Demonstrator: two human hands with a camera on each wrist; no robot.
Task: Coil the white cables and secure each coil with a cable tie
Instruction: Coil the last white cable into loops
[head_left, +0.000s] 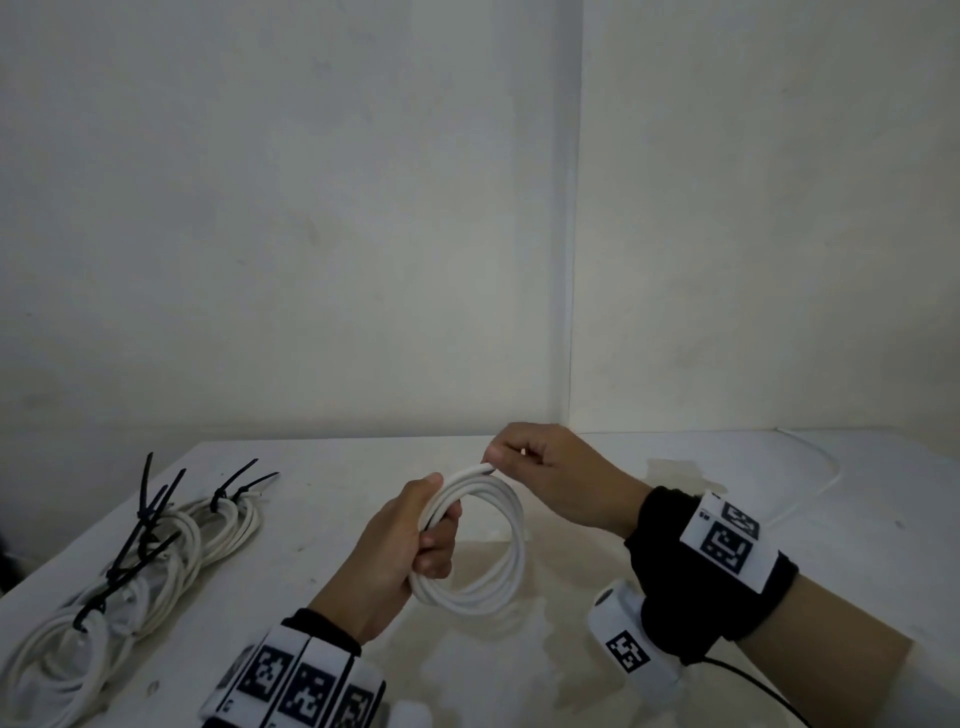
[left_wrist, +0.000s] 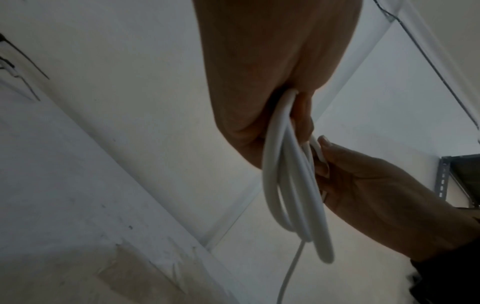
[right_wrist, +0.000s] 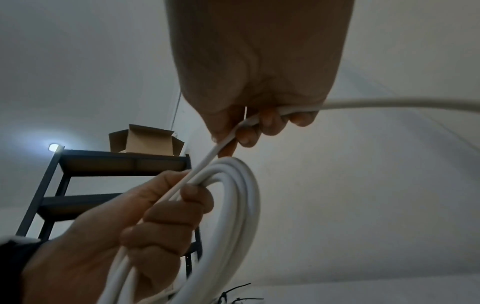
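A: Where's the cable rn?

B: White cable coil (head_left: 475, 540) is up off the table (head_left: 571, 597), several round loops stacked together. Left hand (head_left: 400, 561) has its fingers wrapped tight round the loops on one side. Right hand (head_left: 550, 475) is curled closed on the free strand at the top of the coil, pinching it btwn thumb & fingers. The loose tail (head_left: 810, 483) trails off behind the right hand along the table toward the wall.

A: So mid-wrap. Tips?

B: I'd say lay the next loop the same size as the others, flat against them, no twist. Let the strand slide thru the right hand instead of yanking it. Left-hand grip should stay firm or the loops will likely spring apart; the jacket looks smooth, roundish & fairly stiff, so it prob wants to uncoil.

A: Then the tie?

B: Not yet, tail's still out. Finished coils (head_left: 130, 577) sit at the table's left, each cinched w/ a thin black cable tie (head_left: 150, 499), ends sticking up. Can't spot a loose tie for certain. Table is white, scuffed & stained in patches.
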